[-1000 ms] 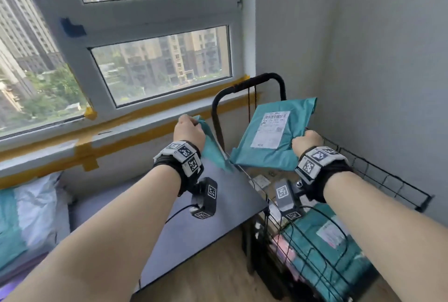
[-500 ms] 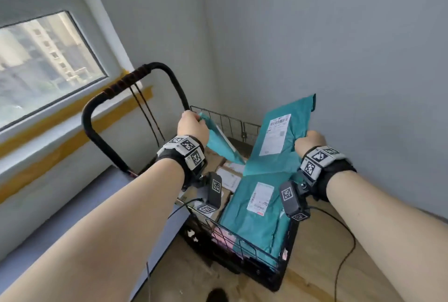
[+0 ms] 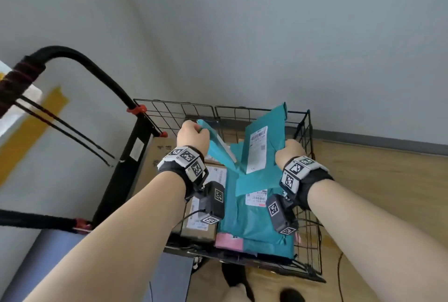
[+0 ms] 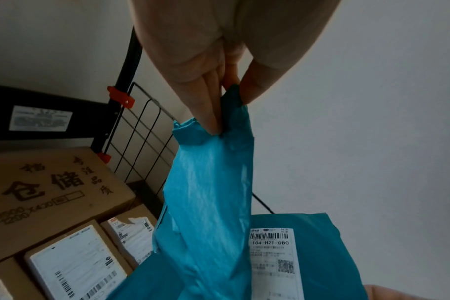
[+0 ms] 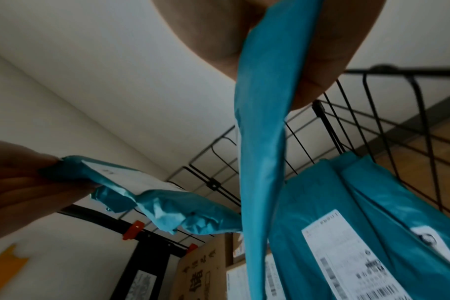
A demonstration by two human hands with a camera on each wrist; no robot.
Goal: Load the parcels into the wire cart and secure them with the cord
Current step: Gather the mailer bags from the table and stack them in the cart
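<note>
While both arms reached out over the wire cart point(image 3: 306, 132), the left hand point(image 3: 192, 135) had its fingers point(image 4: 208, 113) and thumb pinched on the crumpled top corner of a teal mailer bag point(image 3: 218, 149), which hung down edge-on above the left half of the basket. The right hand point(image 3: 289, 152) was curled tight round the edge of a second teal mailer point(image 3: 261, 153), held tilted with its white shipping label point(image 3: 257, 150) facing up and its far end rising past the cart's back rim. Both parcels were clear of the load below and met near their lower ends. Beneath them inside the cart lay more teal bags point(image 3: 254, 224), a pink packet point(image 3: 229, 241) at the near edge and several brown cardboard boxes point(image 4: 49, 194) along the left side. The cart's black handle point(image 3: 80, 59) arched up on the left, against the pale wall point(image 3: 242, 22).
</note>
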